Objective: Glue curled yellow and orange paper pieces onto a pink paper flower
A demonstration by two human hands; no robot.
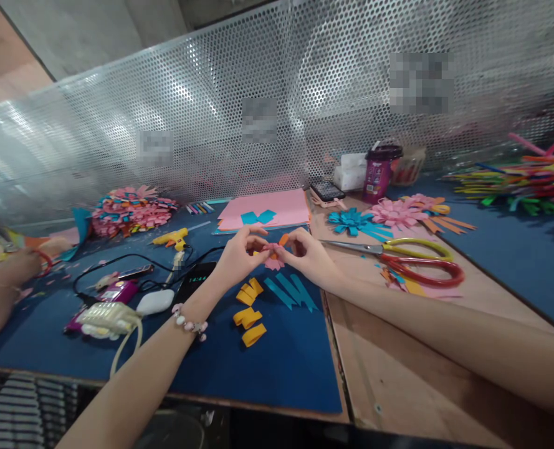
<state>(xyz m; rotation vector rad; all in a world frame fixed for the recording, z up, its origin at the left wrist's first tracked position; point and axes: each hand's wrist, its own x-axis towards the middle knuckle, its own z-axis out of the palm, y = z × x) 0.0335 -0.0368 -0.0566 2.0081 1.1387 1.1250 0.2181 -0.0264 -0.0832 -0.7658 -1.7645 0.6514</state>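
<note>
My left hand (242, 254) and my right hand (306, 255) meet over the blue mat, fingertips pinched on a small pink and orange paper flower (273, 260) between them. Just below lie yellow paper loops (247, 317) and teal paper strips (291, 291). Behind the hands, two teal paper pieces (258, 217) rest on a stack of pink sheets (277, 206). To the right of my right hand are large scissors (393, 249) with yellow and red handles, lying on the wooden board. Finished-looking teal (350, 221) and pink (398, 213) paper flowers lie behind them.
At left are a yellow glue gun (172, 238), cables, a power strip (106, 319), a white case (156, 302) and a phone (196, 279). Another person's hand (15, 268) holds scissors. A purple cup (380, 173) and pipe cleaners (524, 181) stand rear right, before a metal mesh.
</note>
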